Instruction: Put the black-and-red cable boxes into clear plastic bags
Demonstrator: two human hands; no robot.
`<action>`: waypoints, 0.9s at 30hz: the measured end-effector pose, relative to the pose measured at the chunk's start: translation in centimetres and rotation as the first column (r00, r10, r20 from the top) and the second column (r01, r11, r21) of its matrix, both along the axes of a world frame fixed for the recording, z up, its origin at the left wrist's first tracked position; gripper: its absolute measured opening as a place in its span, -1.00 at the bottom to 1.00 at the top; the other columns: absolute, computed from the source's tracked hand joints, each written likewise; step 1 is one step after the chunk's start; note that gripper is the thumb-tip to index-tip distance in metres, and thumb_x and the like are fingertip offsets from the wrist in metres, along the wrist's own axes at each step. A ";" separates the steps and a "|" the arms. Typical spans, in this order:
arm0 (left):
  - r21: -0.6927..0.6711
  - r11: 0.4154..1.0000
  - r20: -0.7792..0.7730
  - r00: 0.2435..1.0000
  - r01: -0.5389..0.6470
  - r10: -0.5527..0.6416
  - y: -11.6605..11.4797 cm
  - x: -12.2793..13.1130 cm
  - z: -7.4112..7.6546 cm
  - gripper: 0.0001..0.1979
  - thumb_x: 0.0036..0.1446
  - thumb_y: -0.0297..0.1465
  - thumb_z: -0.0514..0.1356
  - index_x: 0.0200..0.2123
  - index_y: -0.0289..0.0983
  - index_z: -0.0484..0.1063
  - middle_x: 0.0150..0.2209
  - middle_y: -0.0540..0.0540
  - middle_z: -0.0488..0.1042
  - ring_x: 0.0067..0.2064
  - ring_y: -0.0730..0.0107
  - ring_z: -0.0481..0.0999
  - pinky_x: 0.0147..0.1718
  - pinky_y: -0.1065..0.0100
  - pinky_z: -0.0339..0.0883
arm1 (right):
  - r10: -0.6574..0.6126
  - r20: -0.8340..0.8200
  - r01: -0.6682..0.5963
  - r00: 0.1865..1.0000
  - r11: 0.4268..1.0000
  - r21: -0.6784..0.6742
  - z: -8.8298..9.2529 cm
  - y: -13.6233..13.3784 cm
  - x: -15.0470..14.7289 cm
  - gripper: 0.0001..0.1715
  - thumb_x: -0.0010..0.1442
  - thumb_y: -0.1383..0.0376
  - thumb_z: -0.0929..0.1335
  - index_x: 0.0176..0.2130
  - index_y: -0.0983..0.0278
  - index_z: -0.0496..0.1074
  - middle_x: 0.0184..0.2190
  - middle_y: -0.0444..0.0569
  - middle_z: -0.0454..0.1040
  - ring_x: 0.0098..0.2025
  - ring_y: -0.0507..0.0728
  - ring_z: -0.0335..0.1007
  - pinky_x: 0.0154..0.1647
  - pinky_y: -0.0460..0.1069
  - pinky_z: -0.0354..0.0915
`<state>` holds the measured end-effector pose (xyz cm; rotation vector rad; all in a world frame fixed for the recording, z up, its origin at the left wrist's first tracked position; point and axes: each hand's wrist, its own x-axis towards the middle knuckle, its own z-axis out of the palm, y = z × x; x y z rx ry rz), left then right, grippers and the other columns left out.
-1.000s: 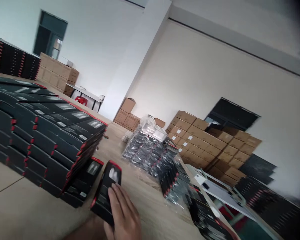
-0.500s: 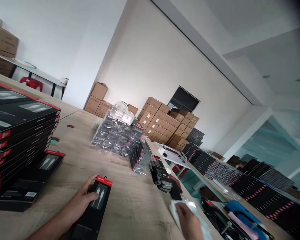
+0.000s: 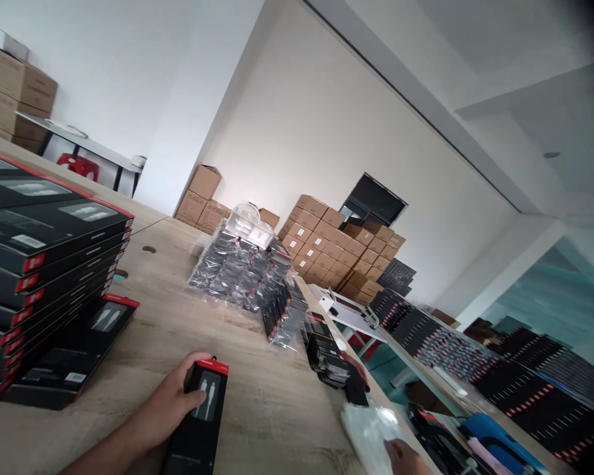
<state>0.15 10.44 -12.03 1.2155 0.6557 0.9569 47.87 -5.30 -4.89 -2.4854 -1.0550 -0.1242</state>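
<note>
The left hand (image 3: 171, 406) curls around the top end of a slim black retail box with a red cap strip (image 3: 198, 422), fingers wrapped over its near edge and thumb across the clear window where a white cable shows; the box lies flat on the wooden counter (image 3: 257, 409), just in front of the person and near a tall stack of matching black boxes (image 3: 44, 277) at the left. The right hand (image 3: 406, 456) shows only in part at the bottom edge, resting on a heap of clear plastic bags (image 3: 371, 429) at the counter's right edge; whether its fingers are closed on a bag I cannot tell. Judging from this, the box is being steadied while a sleeve is fetched, so a good grip matters: holding the box by its sides rather than over the window would keep the film from smudging. The bags look thin and clingy, so pinching a single layer at its mouth seems wiser than grabbing the heap. Bundles of wrapped boxes (image 3: 237, 270) sit further along the counter, and small black packs (image 3: 329, 353) lie near the bags, close enough to be knocked off the edge.
</note>
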 end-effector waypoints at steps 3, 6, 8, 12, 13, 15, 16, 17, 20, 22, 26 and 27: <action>0.134 0.991 -0.155 0.987 -0.012 0.033 0.1 -0.1 0.7 -0.82 -0.01 -0.32 0.16 -0.33 -0.24 0.46 -0.26 -0.04 0.51 -0.21 0.22 0.48 -0.17 0.29 0.31 | 0.144 0.096 -0.145 0.985 0.989 0.003 1.7 3.4 -4.8 -0.68 -0.02 0.02 0.24 -0.58 0.09 0.45 -0.51 0.05 0.56 -0.37 0.35 0.48 -0.32 0.14 0.26; 0.216 0.975 -0.215 0.971 -0.057 0.104 0.3 -0.1 1.4 -0.69 0.08 -0.17 0.13 -0.55 -0.23 0.46 -0.22 -0.12 0.53 0.04 0.07 0.40 0.07 0.21 0.18 | 0.464 0.105 -0.469 0.880 0.883 0.028 2.3 7.9 -12.9 -0.71 0.05 0.06 0.27 -0.49 0.11 0.51 -0.43 0.02 0.58 -0.33 0.30 0.47 -0.26 0.10 0.25; 0.226 0.972 -0.234 0.964 -0.069 0.123 0.5 -0.3 1.6 -0.61 0.10 -0.09 0.12 -0.59 -0.22 0.46 -0.23 -0.14 0.55 0.20 0.04 0.26 0.18 0.19 0.04 | 0.663 0.074 -0.667 0.745 0.740 0.087 2.2 10.7 -19.0 -0.76 0.07 0.09 0.33 -0.47 0.13 0.53 -0.43 -0.02 0.57 -0.34 0.25 0.46 -0.25 0.07 0.24; 0.232 0.972 -0.295 0.949 -0.042 0.111 0.9 -1.2 2.0 -0.58 0.05 -0.02 0.18 -0.63 -0.21 0.42 -0.29 -0.14 0.58 0.27 0.01 0.18 0.20 0.18 0.02 | 0.888 -0.035 -0.861 0.458 0.453 0.230 1.7 14.2 -28.4 -0.79 0.14 0.19 0.35 -0.45 0.15 0.55 -0.47 -0.10 0.53 -0.39 0.15 0.41 -0.31 -0.01 0.24; 0.229 0.972 -0.308 0.944 -0.049 0.120 1.0 -1.5 2.2 -0.59 0.01 -0.02 0.21 -0.63 -0.22 0.42 -0.24 -0.15 0.58 0.26 -0.02 0.19 0.19 0.18 0.04 | 0.905 -0.058 -0.872 0.422 0.422 0.249 1.6 14.7 -29.8 -0.79 0.15 0.20 0.35 -0.44 0.16 0.55 -0.47 -0.10 0.53 -0.39 0.13 0.40 -0.32 -0.03 0.24; 0.201 0.975 -0.330 0.931 -0.092 0.155 1.0 -1.9 2.4 -0.66 -0.05 -0.08 0.27 -0.59 -0.24 0.45 -0.03 -0.18 0.52 0.25 -0.05 0.21 0.18 0.18 0.06 | 0.907 -0.088 -0.868 0.412 0.420 0.265 1.0 15.4 -31.3 -0.78 0.17 0.21 0.34 -0.44 0.19 0.55 -0.47 -0.10 0.52 -0.38 0.11 0.40 -0.32 -0.05 0.24; 0.180 0.977 -0.341 0.925 -0.112 0.169 0.9 -2.0 2.5 -0.71 -0.09 -0.13 0.29 -0.57 -0.25 0.47 0.08 -0.19 0.45 0.25 -0.05 0.22 0.18 0.19 0.08 | 0.901 -0.100 -0.861 0.423 0.434 0.264 0.6 15.7 -31.7 -0.76 0.18 0.21 0.34 -0.45 0.20 0.54 -0.48 -0.10 0.52 -0.38 0.11 0.41 -0.32 -0.06 0.25; 0.162 0.979 -0.350 0.921 -0.121 0.172 0.9 -2.1 2.6 -0.78 -0.11 -0.20 0.29 -0.54 -0.25 0.49 0.15 -0.18 0.38 0.25 -0.04 0.21 0.17 0.20 0.09 | 0.893 -0.113 -0.852 0.436 0.450 0.266 0.0 15.9 -31.8 -0.73 0.18 0.20 0.33 -0.47 0.21 0.53 -0.49 -0.09 0.52 -0.38 0.11 0.41 -0.33 -0.06 0.25; 0.177 0.981 -0.351 0.926 -0.076 0.135 0.7 -2.0 2.6 -0.91 -0.12 -0.36 0.21 -0.55 -0.23 0.50 0.06 -0.14 0.45 0.21 0.05 0.28 0.14 0.25 0.11 | 0.869 -0.173 -0.814 0.463 0.494 0.305 -2.2 16.2 -31.7 -0.70 0.19 0.17 0.32 -0.48 0.22 0.53 -0.48 -0.06 0.53 -0.37 0.12 0.43 -0.32 -0.05 0.28; 0.209 0.977 -0.324 0.939 -0.046 0.113 0.8 -1.8 2.4 -0.88 -0.10 -0.37 0.18 -0.60 -0.24 0.46 -0.11 -0.11 0.53 0.06 0.11 0.41 0.03 0.29 0.19 | 0.847 -0.216 -0.757 0.486 0.531 0.380 -3.5 16.1 -31.6 -0.74 0.17 0.14 0.33 -0.37 0.24 0.54 -0.43 -0.03 0.54 -0.35 0.14 0.44 -0.29 -0.04 0.31; 0.173 0.979 -0.265 0.952 -0.106 0.150 1.4 -1.8 1.6 -0.79 -0.05 -0.27 0.20 -0.61 -0.26 0.39 -0.24 -0.08 0.52 -0.14 0.17 0.48 -0.12 0.31 0.25 | 0.799 -0.222 -0.635 0.559 0.585 0.505 -3.8 15.4 -31.3 -0.72 0.16 0.08 0.33 -0.34 0.25 0.46 -0.47 -0.10 0.45 -0.41 0.10 0.36 -0.35 -0.05 0.30; 0.164 0.978 -0.250 0.954 -0.130 0.169 1.5 -1.9 1.4 -0.77 -0.04 -0.25 0.21 -0.61 -0.26 0.38 -0.26 -0.08 0.53 -0.11 0.15 0.47 -0.10 0.31 0.24 | 0.806 -0.204 -0.649 0.555 0.574 0.499 -3.5 15.1 -31.3 -0.74 0.15 0.10 0.34 -0.37 0.24 0.43 -0.49 -0.13 0.41 -0.42 0.09 0.33 -0.36 -0.06 0.28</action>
